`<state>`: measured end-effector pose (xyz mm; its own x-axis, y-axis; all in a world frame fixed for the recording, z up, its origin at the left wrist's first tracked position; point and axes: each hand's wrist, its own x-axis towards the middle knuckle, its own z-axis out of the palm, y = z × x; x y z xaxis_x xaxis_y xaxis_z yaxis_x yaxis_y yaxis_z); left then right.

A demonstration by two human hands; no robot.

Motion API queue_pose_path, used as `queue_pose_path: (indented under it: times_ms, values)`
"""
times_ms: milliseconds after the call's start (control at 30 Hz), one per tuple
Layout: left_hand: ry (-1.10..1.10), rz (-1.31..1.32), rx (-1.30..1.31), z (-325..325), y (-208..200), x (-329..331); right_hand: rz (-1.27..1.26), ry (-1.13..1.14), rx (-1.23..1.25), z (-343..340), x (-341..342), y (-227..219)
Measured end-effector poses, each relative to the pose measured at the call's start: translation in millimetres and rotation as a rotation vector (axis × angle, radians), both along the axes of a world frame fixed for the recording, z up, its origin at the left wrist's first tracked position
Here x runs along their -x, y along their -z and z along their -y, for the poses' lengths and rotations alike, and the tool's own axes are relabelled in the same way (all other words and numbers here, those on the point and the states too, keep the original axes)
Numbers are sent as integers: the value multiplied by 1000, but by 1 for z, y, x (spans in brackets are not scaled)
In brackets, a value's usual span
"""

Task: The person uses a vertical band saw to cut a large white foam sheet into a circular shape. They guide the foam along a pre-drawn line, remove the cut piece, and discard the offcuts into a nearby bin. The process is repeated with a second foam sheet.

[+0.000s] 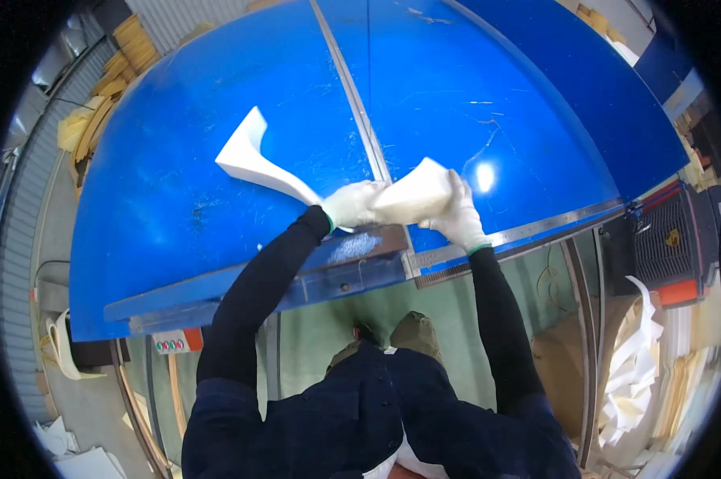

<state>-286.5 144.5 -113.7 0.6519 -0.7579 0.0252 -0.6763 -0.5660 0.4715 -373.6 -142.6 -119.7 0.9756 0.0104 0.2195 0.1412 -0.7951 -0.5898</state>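
Note:
A white foam block (415, 194) with a slanted top is held at the front of the blue table, near a metal strip (360, 116) that runs away across it. My right hand (460, 219), in a white glove with a green cuff, grips the block's right end. My left hand (352, 205), gloved the same way, is closed at the block's left end; its fingertips are partly hidden. Left of the block lies a curved white foam piece (257, 160), wide at its far end and narrowing toward my left hand, which hides its near tip.
The blue table (161, 176) has a metal ruler (536, 230) along its right front edge and a raised front ledge (344, 275). A box with push buttons (177, 342) sits below left. A black-and-red machine (668, 239) stands at right, above white foam scraps (632, 375).

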Motion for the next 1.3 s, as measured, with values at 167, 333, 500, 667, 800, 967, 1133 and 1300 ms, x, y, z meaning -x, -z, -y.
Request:
queue_pose_path:
  times_ms: [167,333,500,667,800,967,1133,1300]
  values:
    - [-209,156,-481,-29,-4,-18,-166,118,40,42,-41,42]
    - [-334,349,-476,-110,28,-63,11,32,-96,48,-122,62]
    - [-610,334,-454,-120,46,-151,77,-30,91,49,-267,67]
    - [-692,231,-478,-130,44,-164,49,388,256,99,-349,55]
    - [-360,145,-414,-61,31,-102,-206,415,472,202,-247,23]
    - [-213,164,-52,40,33,-62,274,119,449,113,-131,-19]
    - [-188,60,104,-7,2,-57,100,-534,487,3,-102,1]
    - [-417,297,-628,-151,1,-33,-149,-453,521,-17,-128,42]
